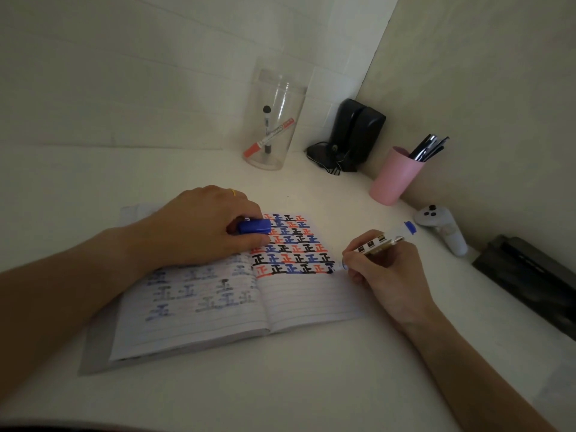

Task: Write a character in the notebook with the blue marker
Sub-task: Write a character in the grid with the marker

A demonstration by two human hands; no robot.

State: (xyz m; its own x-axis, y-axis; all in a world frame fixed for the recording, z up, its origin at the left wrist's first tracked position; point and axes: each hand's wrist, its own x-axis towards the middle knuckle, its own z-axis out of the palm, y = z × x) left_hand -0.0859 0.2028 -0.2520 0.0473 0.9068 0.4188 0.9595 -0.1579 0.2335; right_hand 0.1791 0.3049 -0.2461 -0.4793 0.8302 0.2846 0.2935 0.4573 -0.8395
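An open lined notebook (299,304) lies on the white desk. Its right page carries rows of red, blue and black characters on the upper half. My right hand (386,272) grips the blue marker (383,241), its tip touching the right page at the end of the lowest written row, its blue end pointing up and right. My left hand (199,226) rests on the notebook's upper left page and pinches the marker's blue cap (255,226).
A clear jar (274,120) with a red and a black marker stands behind. A black device (355,135), a pink cup of pens (396,176), a white controller (442,229) and a dark object (530,279) line the right wall.
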